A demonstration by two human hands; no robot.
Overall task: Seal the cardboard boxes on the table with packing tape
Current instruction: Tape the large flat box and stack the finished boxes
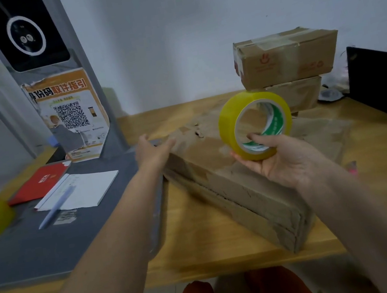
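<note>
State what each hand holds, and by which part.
Right hand grips the yellow tape roll by its lower rim, thumb inside the core. Left hand rests on the flat box.

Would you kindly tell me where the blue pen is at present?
In the head view, the blue pen lies left, across the white notepad, beside the red booklet.

A grey mat [27,249] is laid over the left part of the wooden worktop [203,250]. On the mat, a red booklet [39,182] is seen beside a white notepad [81,190], across whose near edge a pale blue pen [56,207] is laid. An orange-framed poster with a QR code [70,119] is fixed to a grey metal stand [93,86]. A black panel [383,82] is set upright at the far right.
</note>
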